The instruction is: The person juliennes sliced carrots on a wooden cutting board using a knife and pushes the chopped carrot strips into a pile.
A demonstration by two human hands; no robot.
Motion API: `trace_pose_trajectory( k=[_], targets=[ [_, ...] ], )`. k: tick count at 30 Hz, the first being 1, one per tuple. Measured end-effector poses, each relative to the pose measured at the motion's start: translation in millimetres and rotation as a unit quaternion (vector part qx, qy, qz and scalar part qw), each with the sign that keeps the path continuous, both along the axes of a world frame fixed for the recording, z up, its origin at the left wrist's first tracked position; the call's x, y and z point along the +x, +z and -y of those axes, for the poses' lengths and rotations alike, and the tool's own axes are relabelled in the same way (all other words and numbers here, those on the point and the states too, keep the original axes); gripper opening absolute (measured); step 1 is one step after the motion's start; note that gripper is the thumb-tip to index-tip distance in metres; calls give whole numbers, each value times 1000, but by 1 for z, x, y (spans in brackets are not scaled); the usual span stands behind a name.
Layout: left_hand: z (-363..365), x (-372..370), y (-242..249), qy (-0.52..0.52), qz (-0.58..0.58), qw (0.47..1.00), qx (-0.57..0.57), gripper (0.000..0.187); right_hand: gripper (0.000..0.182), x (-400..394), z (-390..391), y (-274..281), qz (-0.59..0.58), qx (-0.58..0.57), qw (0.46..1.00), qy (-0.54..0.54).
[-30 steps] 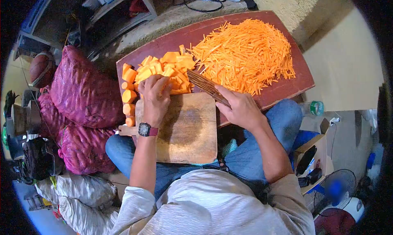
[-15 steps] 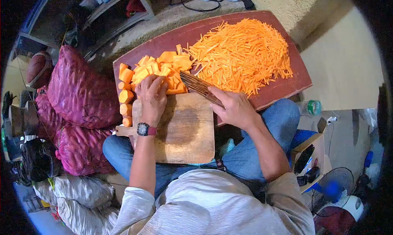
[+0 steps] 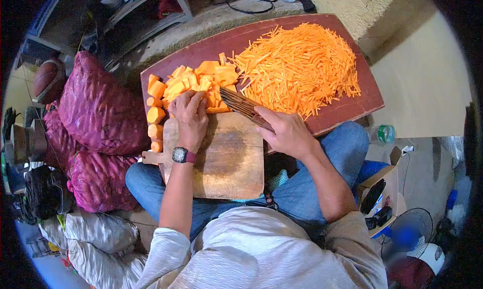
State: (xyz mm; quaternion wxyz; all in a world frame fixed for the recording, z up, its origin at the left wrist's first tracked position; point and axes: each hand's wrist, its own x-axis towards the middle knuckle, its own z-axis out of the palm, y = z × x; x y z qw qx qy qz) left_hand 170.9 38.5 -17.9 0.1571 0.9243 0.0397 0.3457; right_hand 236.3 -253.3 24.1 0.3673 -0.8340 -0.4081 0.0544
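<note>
My right hand grips a broad, dark knife with a striped-looking blade, which slants up and left over the far edge of the wooden cutting board. My left hand is bent over the near edge of a pile of cut carrot slices, its fingers curled onto them and the fingertips partly hidden. To the right of the slices rises a large heap of shredded carrot. Stubby carrot chunks stand in a row to the left of my left hand.
The carrots lie on a dark red tabletop. Filled purple mesh sacks and white sacks are stacked at the left. On the right are a plastic bottle, an open box and a fan.
My left hand has shifted very slightly to the right at the carrot slices. The knife in my right hand stays almost where it was, and the view has tilted a little.
</note>
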Motion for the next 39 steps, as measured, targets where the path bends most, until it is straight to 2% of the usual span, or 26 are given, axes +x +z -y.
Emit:
trace_pose_trajectory(
  k=[18, 24, 30, 39],
  targets=[
    [-1, -2, -5, 7, 14, 1000, -10, 23, 58, -13, -5, -1, 6, -6, 1000, 23],
    [-2, 0, -5, 19, 37, 999, 16, 21, 55, -15, -8, 2, 4, -15, 1000, 3],
    [1, -2, 1, 13, 22, 1000, 8, 18, 55, -15, -9, 4, 4, -27, 1000, 6],
    [-2, -2, -2, -3, 57, 998, -9, 22, 54, -15, -9, 0, 9, -8, 1000, 9]
  ],
)
